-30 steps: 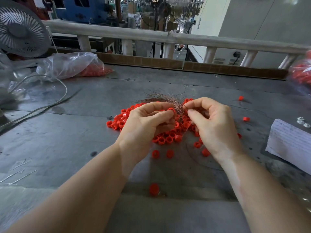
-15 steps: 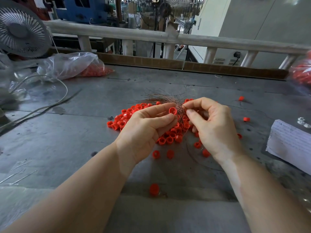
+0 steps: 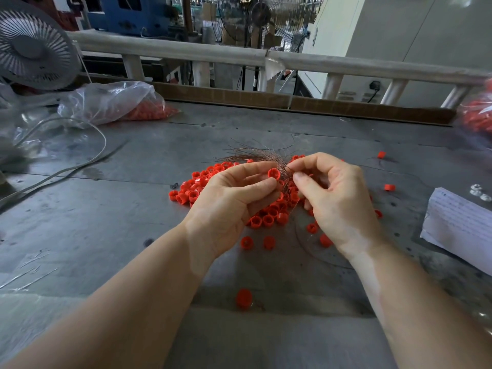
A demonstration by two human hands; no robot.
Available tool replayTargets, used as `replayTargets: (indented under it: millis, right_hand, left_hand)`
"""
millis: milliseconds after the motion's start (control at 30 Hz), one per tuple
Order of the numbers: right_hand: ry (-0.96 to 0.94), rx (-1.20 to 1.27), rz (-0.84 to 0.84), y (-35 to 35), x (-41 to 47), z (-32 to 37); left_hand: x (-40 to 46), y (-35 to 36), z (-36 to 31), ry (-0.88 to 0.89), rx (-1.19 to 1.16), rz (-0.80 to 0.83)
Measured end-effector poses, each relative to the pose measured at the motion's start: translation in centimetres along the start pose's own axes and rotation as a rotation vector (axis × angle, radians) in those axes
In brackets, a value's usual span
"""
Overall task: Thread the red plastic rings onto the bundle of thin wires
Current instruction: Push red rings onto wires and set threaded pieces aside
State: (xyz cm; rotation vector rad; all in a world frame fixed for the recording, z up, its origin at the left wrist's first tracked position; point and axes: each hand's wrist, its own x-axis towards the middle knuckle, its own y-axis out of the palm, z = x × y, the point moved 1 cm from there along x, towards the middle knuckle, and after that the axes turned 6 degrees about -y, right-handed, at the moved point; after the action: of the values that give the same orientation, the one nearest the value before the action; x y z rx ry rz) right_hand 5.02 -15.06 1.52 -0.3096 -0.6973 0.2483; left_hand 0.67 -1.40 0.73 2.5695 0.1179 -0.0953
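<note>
Workshop setting w/ a grey metal desk (image 3: pixel 111 209), pretty scuffed up, white railing (image 3: pixel 186 50) along the far edge and a fan (image 3: pixel 32 49) at the far left. Left hand (image 3: pixel 229 206) pinches one red ring (image 3: pixel 274 173) between thumb and index finger, opening facing up toward the camera. Right hand (image 3: pixel 335 198) is just beside it, thumb and index fingers pinched on the bundle of thin wires (image 3: pixel 255 157), right next to the ring; can't tell if the wires are actually through the ring. The wires fan out away from the hands toward the far side. Under and between both hands is a pile of red rings (image 3: pixel 197 189) on the desk, plus loose ones scattered near the wrists and off to the right. Clear plastic bag (image 3: pixel 111 102) w/ more red bits sits far left, a grey cable (image 3: pixel 80 169) loops near it, and a sheet of paper (image 3: pixel 458 225) lies at the right edge.
</note>
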Motion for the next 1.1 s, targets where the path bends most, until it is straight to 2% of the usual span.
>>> replayTargets:
  millis: [467, 1100]
  right_hand:
    - [-0.031, -0.011, 0.02, 0.2, -0.05, 0.19]
    - [-0.047, -0.061, 0.027, 0.3, -0.2, 0.22]
  left_hand:
    - [-0.12, 0.27, 0.01, 0.013, 0.067, -0.005]
    - [-0.11, 0.3, -0.04, -0.025, -0.04, 0.023]
